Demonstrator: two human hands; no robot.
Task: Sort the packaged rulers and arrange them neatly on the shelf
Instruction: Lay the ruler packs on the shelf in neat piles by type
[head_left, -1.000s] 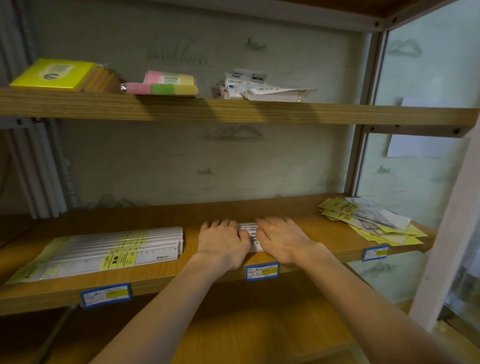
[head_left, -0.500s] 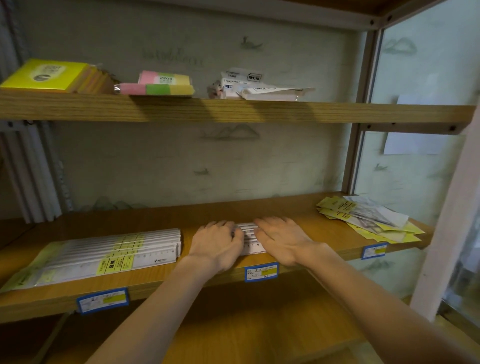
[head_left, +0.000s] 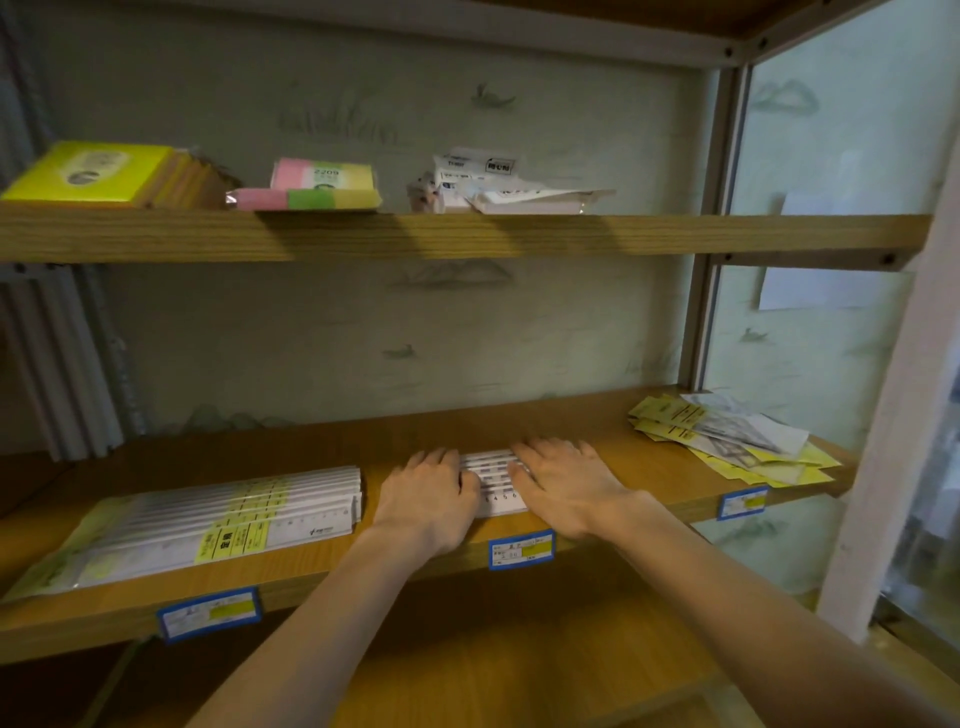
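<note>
A small stack of short white packaged rulers lies on the middle wooden shelf, near its front edge. My left hand rests flat on the stack's left end and my right hand lies flat on its right end, fingers spread; only the middle strip of the stack shows between them. To the left, a fanned row of long white packaged rulers with yellow labels lies on the same shelf. A loose heap of yellow and white packets sits at the shelf's right end.
The upper shelf carries yellow pads, pink-green sticky notes and white packets. Blue price tags hang on the middle shelf's front edge. A white post stands at the right. A lower shelf runs beneath my arms.
Both hands stay pressed on the short ruler stack; the view has shifted slightly, and the hands have barely moved.
</note>
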